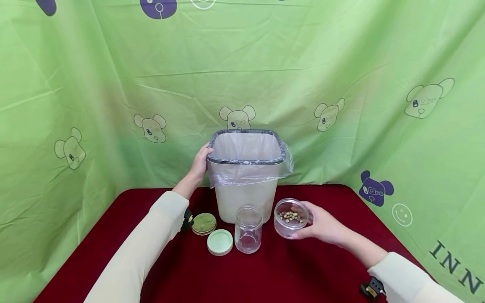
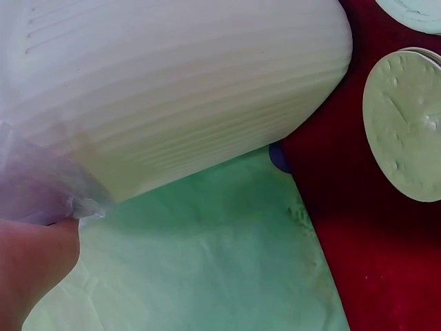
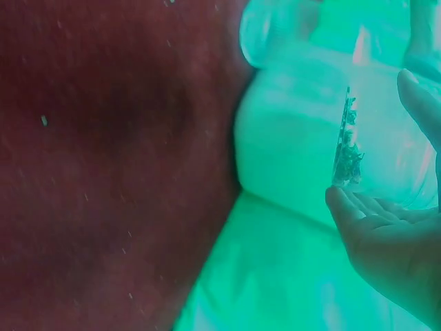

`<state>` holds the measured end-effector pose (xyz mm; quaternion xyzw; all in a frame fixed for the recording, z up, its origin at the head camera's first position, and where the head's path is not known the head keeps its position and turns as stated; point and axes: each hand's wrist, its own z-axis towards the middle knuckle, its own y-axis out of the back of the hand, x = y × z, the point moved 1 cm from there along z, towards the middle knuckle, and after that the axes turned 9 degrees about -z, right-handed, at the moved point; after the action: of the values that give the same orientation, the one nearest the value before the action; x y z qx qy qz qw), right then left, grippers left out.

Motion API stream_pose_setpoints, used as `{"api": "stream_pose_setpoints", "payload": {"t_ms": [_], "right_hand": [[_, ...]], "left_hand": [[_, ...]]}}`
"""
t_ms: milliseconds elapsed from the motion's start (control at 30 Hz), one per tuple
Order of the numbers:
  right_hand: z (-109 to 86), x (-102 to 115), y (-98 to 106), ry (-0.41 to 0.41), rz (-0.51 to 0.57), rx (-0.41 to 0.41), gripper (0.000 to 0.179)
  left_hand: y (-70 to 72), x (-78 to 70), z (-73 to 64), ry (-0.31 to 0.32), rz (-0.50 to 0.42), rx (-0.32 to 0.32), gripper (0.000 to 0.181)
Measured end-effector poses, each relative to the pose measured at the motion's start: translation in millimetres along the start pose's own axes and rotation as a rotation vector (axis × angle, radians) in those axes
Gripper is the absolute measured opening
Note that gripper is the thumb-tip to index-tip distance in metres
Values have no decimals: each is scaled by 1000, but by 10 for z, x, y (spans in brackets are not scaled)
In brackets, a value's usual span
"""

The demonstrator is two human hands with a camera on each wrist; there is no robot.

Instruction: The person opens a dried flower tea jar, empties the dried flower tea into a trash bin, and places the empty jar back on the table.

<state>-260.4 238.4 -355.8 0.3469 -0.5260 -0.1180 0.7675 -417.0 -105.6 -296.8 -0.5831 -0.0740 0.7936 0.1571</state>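
A whitish trash bin (image 1: 246, 198) stands upright, lined with a clear plastic bag (image 1: 242, 173) folded over its dark rim. At the bin's upper left, my left hand (image 1: 199, 163) grips the side by the rim; most of its fingers are hidden. My right hand (image 1: 321, 224) holds a clear jar (image 1: 282, 229) to the right of the bin, thumb and fingers around its wall. Small dried buds (image 1: 291, 216) lie in the bottom of that jar. The right wrist view shows the held jar (image 3: 393, 165) raised off the table.
Before the bin stands another clear jar (image 1: 248, 240). To its left lie a pale green lid (image 1: 219, 242) and an olive green lid (image 1: 204, 223). A dark red cloth (image 1: 242, 277) covers the table; a green printed curtain (image 1: 242, 54) hangs behind and at both sides.
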Motion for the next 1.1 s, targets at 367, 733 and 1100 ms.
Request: {"api": "stream_pose_setpoints", "payload": {"t_ms": [367, 733, 1100], "right_hand": [[96, 151, 458, -73, -135, -111, 74], [220, 371, 905, -127, -238, -170, 74], [459, 583, 1203, -149, -294, -217, 78]], "left_hand": [[4, 0, 3, -11, 8, 2, 58], [-14, -1, -5, -15, 10, 2, 57], [-9, -9, -6, -2, 24, 4, 58]]}}
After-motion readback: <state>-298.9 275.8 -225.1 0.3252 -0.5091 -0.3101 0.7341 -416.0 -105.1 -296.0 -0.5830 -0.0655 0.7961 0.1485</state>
